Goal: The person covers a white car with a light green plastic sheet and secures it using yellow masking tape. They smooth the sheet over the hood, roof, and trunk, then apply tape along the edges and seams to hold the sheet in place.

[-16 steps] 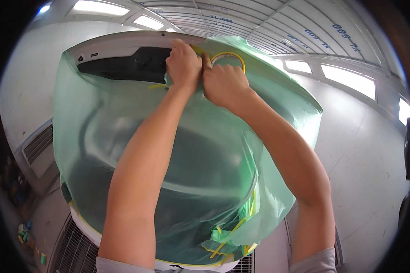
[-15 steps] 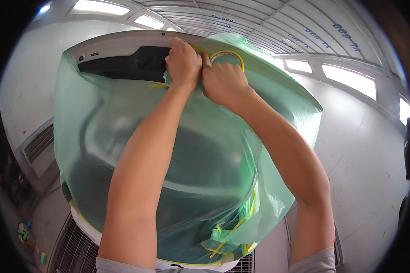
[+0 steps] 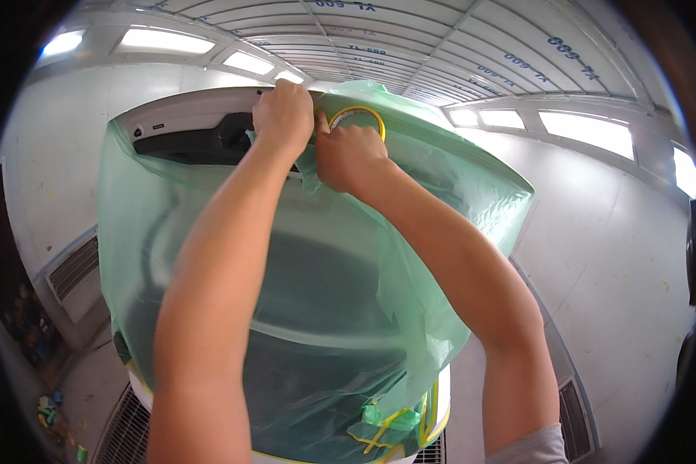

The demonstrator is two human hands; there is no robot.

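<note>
A large car panel, apparently a tailgate, stands before me with its pale upper edge (image 3: 201, 104) and dark trim (image 3: 184, 145) bare at the left. Translucent green masking film (image 3: 317, 255) drapes over the rest. My left hand (image 3: 284, 116) is closed at the panel's top edge, its fingertips turned away; a crumpled edge of film lies beside it. Just to the right, my right hand (image 3: 353, 158) grips a roll of yellow masking tape (image 3: 380, 124), with a finger pointing up close to my left hand. Whether tape runs between the hands is hidden.
Bunched film with yellow tape strips (image 3: 390, 421) hangs at the panel's lower right. Floor grates (image 3: 124, 429) lie beneath. Pale walls (image 3: 611, 247) with bright light panels (image 3: 588, 133) surround the panel. Assorted small items (image 3: 52, 410) lie at the lower left.
Both hands and the tape roll have shifted left along the top edge. The panel sits lower in view. A yellow tape strip below my left hand no longer shows.
</note>
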